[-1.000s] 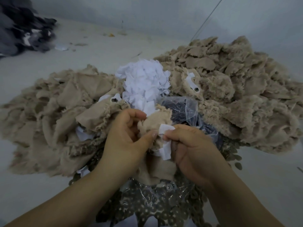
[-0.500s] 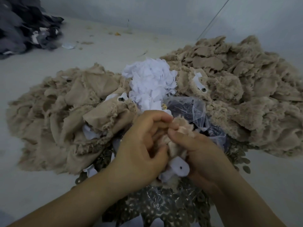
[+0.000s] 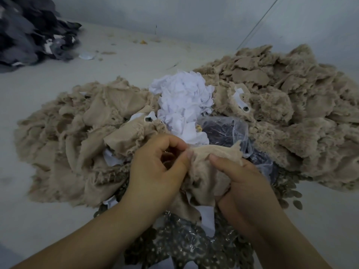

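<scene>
A pale grey surface [image 3: 58,90] runs back to a plain wall [image 3: 194,16], and heaps of cloth are spread across it. At the middle, the left hand [image 3: 155,167] has its fingers curled, with thumb and forefinger pinching the top edge of a beige piece [image 3: 206,175]. The right hand [image 3: 246,187] grips the same piece from the other side. Its thumb lies flat on the cloth and its other fingers curl under it, out of sight. The piece is bunched between the two hands, just above the near edge of the clutter, with one corner sticking up to the right. A white slip [image 3: 207,216] hangs below it, between the wrists.

Under the wrists, clear plastic covers a mass of dark spotted discs [image 3: 184,247], and more of them lie loose on the surface to the right. Just behind the hands sits an open clear bag [image 3: 223,131] with dark contents. A mound of white scraps [image 3: 182,98] touches the bag. The left heap [image 3: 68,142], beige, spreads out beside the scraps. The right heap [image 3: 281,103], larger and fluffier, lies against their other side. Far back on the left, a dark heap [image 3: 29,32] lies well apart from the rest.
</scene>
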The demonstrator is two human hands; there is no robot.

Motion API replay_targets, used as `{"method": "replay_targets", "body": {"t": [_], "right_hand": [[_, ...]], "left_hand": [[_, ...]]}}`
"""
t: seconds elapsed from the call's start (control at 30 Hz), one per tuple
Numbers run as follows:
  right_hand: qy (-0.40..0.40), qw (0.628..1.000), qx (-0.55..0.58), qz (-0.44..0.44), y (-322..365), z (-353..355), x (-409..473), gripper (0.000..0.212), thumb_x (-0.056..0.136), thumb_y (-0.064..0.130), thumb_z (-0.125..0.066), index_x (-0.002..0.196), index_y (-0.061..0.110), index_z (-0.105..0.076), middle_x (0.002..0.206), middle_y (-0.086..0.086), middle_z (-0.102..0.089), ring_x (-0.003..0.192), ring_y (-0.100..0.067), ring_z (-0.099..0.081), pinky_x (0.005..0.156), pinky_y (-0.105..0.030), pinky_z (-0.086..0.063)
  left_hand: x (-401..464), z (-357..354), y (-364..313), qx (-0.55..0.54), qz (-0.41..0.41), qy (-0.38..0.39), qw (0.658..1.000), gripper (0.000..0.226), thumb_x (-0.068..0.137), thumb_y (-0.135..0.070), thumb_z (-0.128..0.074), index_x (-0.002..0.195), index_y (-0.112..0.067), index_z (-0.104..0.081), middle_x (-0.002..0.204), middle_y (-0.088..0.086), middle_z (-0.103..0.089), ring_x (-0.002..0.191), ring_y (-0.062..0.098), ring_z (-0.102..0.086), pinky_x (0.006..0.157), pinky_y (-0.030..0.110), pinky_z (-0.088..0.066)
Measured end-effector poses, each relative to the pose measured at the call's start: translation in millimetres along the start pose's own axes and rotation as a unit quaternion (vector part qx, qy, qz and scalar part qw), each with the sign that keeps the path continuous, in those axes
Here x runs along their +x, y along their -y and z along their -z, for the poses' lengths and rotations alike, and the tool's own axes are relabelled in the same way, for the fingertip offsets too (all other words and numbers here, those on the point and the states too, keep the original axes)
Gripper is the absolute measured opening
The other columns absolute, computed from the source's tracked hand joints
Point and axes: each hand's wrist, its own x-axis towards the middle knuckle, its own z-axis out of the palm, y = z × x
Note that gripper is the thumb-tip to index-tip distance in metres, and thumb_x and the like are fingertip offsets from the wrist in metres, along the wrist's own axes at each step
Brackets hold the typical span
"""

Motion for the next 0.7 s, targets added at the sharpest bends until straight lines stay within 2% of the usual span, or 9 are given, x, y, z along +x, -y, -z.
{"method": "replay_targets", "body": {"t": [0.03, 0.1, 0.2, 0.27, 0.33, 0.43, 0.5, 0.6, 0.7], "right_hand": [[0.000, 1.000, 0.011, -0.001, 1, 0, 0, 0.054, 0.073, 0.013, -0.067, 0.123, -0.006, -0.058, 0.111, -0.025, -0.071, 0.101, -0.040, -0.070, 0.083, -0.049, -0.059], [0.007, 1.000, 0.025, -0.001, 1, -1, 0, 0.052, 0.074, 0.012, -0.065, 0.123, -0.006, -0.059, 0.111, -0.025, -0.071, 0.101, -0.039, -0.070, 0.079, -0.045, -0.060], [0.004, 0.999, 0.037, -0.009, -1, 1, 1, 0.052, 0.074, 0.011, -0.065, 0.123, -0.004, -0.059, 0.110, -0.025, -0.071, 0.100, -0.039, -0.071, 0.077, -0.044, -0.061], [-0.006, 0.999, 0.031, -0.015, -2, 3, 2, 0.057, 0.071, 0.014, -0.066, 0.125, -0.002, -0.058, 0.112, -0.024, -0.071, 0.101, -0.040, -0.070, 0.082, -0.049, -0.059], [-0.013, 1.000, 0.016, -0.015, -3, 4, 2, 0.061, 0.071, 0.018, -0.070, 0.127, -0.001, -0.057, 0.115, -0.023, -0.070, 0.104, -0.040, -0.069, 0.089, -0.052, -0.055], [0.004, 1.000, -0.020, 0.004, -6, 2, 2, 0.060, 0.073, 0.024, -0.081, 0.124, -0.002, -0.060, 0.117, -0.024, -0.069, 0.107, -0.039, -0.068, 0.095, -0.052, -0.052], [0.004, 1.000, -0.025, 0.009, -7, 3, 3, 0.054, 0.073, 0.024, -0.078, 0.119, 0.000, -0.065, 0.115, -0.022, -0.070, 0.105, -0.038, -0.069, 0.092, -0.051, -0.055], [0.050, 0.998, 0.003, -0.028, -6, 4, 4, 0.038, 0.083, 0.021, -0.065, 0.116, 0.003, -0.069, 0.118, -0.022, -0.069, 0.107, -0.039, -0.069, 0.085, -0.046, -0.059], [0.054, 0.996, 0.030, -0.059, -8, 5, 6, 0.042, 0.087, 0.020, -0.060, 0.124, 0.002, -0.064, 0.120, -0.021, -0.069, 0.108, -0.039, -0.068, 0.085, -0.046, -0.059]], "left_hand": [[0, 0, 0, -0.002, 0.001, -0.006, 1.000, 0.011, 0.086, -0.013, -0.075, 0.079, -0.018, -0.067, 0.079, 0.000, -0.066, 0.070, 0.013, -0.063, 0.063, 0.023, -0.048], [0, -1, -2, 0.007, -0.002, -0.015, 1.000, 0.020, 0.083, -0.026, -0.076, 0.074, -0.014, -0.063, 0.076, 0.002, -0.062, 0.067, 0.017, -0.060, 0.059, 0.027, -0.048], [-2, -5, -4, -0.003, 0.016, 0.005, 1.000, 0.044, 0.081, -0.043, -0.076, 0.065, -0.005, -0.061, 0.059, -0.001, -0.056, 0.051, 0.007, -0.049, 0.049, 0.018, -0.039], [-2, -6, -2, -0.017, 0.043, 0.019, 0.999, 0.033, 0.082, -0.030, -0.074, 0.064, -0.005, -0.063, 0.054, -0.001, -0.054, 0.047, 0.004, -0.046, 0.048, 0.016, -0.037], [-2, -7, 1, -0.038, 0.059, 0.027, 0.997, 0.023, 0.085, -0.018, -0.072, 0.066, -0.007, -0.066, 0.058, 0.004, -0.058, 0.051, 0.009, -0.051, 0.051, 0.021, -0.040], [-1, -6, 2, -0.027, 0.032, 0.028, 0.999, 0.019, 0.086, -0.009, -0.072, 0.067, -0.009, -0.068, 0.065, 0.003, -0.060, 0.061, 0.014, -0.055, 0.059, 0.028, -0.044], [-1, -6, 2, -0.045, 0.021, 0.024, 0.998, 0.020, 0.087, -0.012, -0.071, 0.068, -0.008, -0.067, 0.066, 0.004, -0.059, 0.062, 0.015, -0.054, 0.060, 0.030, -0.046], [-2, -7, 4, -0.109, 0.054, 0.010, 0.993, 0.025, 0.092, -0.014, -0.066, 0.069, -0.005, -0.063, 0.066, 0.019, -0.056, 0.058, 0.021, -0.051, 0.057, 0.034, -0.045], [-3, -11, 6, -0.154, 0.108, 0.006, 0.982, 0.024, 0.095, -0.008, -0.060, 0.071, -0.003, -0.062, 0.070, 0.032, -0.053, 0.060, 0.026, -0.048, 0.060, 0.041, -0.045]]}}
